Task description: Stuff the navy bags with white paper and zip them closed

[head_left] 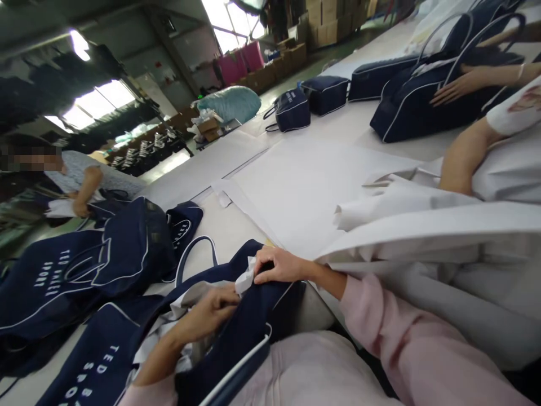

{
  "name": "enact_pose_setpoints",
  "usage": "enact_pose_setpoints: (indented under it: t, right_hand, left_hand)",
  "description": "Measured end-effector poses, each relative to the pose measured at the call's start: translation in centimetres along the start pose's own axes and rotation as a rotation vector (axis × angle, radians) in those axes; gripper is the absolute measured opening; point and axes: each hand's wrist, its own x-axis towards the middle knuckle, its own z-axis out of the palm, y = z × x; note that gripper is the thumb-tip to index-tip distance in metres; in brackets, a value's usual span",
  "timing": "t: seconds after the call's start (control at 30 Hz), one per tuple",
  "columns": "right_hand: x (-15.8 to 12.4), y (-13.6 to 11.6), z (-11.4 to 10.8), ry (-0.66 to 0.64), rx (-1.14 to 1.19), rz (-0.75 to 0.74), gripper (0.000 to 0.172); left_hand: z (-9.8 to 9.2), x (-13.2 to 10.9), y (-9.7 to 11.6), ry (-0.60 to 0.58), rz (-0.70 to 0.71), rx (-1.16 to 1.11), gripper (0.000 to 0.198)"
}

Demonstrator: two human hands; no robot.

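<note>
Right hand (pixel 279 265) pinches white paper (pixel 245 280) at the near navy bag (pixel 253 324), left hand (pixel 211 313) curled on it (thin sheet): tugging could tear it

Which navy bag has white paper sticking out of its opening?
The navy bag nearest the camera: the right hand pinches white paper at its mouth, the left hand beside it.

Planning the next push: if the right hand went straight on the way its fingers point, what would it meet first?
The white paper tucked into the navy bag; the right hand seems to be pinching it. Just beyond sits the left hand, though depth is unclear.
</note>
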Motion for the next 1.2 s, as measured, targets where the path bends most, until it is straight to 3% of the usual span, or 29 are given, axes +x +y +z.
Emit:
enact_pose_setpoints:
  t: [0.1,0.13,0.17,0.23,0.27,0.33,0.47,0.53,0.67,0.73,0.8,0.93,1.0,1.1,1.2]
  right_hand:
    - [-3.7,-2.2,2.3,0.204,-0.110,-0.009,0.026]
    - [-4.9,-3.0,3.4,0.295,-0.148,0.026,0.031]
    - [-6.0,-3.7,4.4,0.377,-0.196,0.071,0.037]
    - [-7.6,-5.1,6.5,0.467,-0.329,0.135,0.046]
    - [-8.0,-5.8,7.3,0.446,-0.404,0.135,0.051]
    - [-7.7,-6.9,8.2,0.293,-0.532,0.078,0.060]
    - [-4.3,-7.7,8.1,-0.025,-0.683,-0.006,0.069]
    - [-2.5,-7.4,7.7,-0.094,-0.727,-0.026,0.057]
    - [-0.5,-5.9,7.0,-0.136,-0.802,-0.110,0.007]
    - [0.4,-4.8,5.7,-0.110,-0.866,-0.179,0.004]
    - [2.2,-3.8,3.0,-0.049,-0.946,-0.254,0.004]
    - [9.2,-4.0,-5.7,0.017,-1.145,-0.394,0.016]
    - [13.9,-5.6,-9.7,-0.040,-1.224,-0.455,0.018]
    - [19.7,-9.3,-12.6,-0.169,-1.270,-0.536,0.020]
    - [22.4,-12.3,-10.8,-0.333,-1.237,-0.600,0.020]
  left_hand:
    - [-3.5,-1.3,-3.8,0.429,-0.008,0.110,0.035]
    - [-4.5,-1.6,-5.3,0.536,-0.041,0.204,0.040]
    - [-5.1,-1.9,-6.7,0.560,-0.076,0.294,0.045]
    - [-5.5,-1.9,-8.6,0.404,-0.137,0.416,0.050]
    - [-5.3,-1.6,-9.0,0.307,-0.161,0.467,0.053]
    - [-4.4,-0.3,-8.9,0.180,-0.188,0.611,0.063]
    - [-3.1,3.5,-7.3,0.092,-0.168,0.791,0.063]
    - [-3.2,4.7,-7.1,0.097,-0.159,0.804,0.061]
    - [-5.0,4.4,-7.7,0.219,-0.195,0.847,0.057]
    - [-6.6,3.4,-7.6,0.326,-0.233,0.835,0.054]
    - [-8.6,2.3,-6.7,0.456,-0.289,0.787,0.049]
    - [-11.9,0.3,-3.4,0.731,-0.397,0.565,0.028]
    - [-12.0,-0.3,-1.3,0.824,-0.425,0.386,0.015]
    - [-8.8,-0.2,1.7,0.877,-0.427,0.027,0.011]
    - [-2.3,0.0,4.1,0.876,-0.365,-0.314,0.021]
